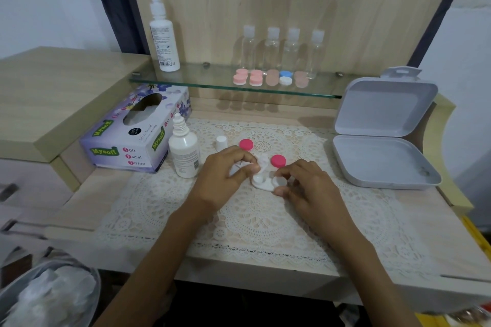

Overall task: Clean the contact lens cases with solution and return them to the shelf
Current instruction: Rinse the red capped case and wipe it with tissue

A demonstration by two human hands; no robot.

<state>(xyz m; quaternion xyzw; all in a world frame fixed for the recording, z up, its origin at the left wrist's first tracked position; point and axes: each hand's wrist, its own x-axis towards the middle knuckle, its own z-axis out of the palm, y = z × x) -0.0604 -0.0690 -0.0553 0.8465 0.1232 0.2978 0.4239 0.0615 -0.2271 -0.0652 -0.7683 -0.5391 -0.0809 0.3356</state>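
the one uncapped solution bottle [184, 152] stands just left of the left hand [225, 172], whose curled fingers pinch a tissue [261, 161] into one well of the white lens case [263, 184], likely to wipe it. the right hand [305, 186] pinches the other well, steadying it. two pink caps [246, 144] [278, 160] lie off, just beyond the fingertips.

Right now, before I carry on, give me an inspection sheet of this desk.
Surface: wooden desk, lace mat laid over it.
Job's things: white lens case open on the mat; two pink caps off, behind it; solution bottle uncapped, white cap beside it; more cases on the glass shelf.
Clutter: tissue box, open grey box, tall bottle and four clear bottles on the shelf.
Grippers: left hand holds a tissue wad at the case; right hand pinches the case.
Cables: nothing seen.
Surroundings: bin with crumpled tissue, lower left.
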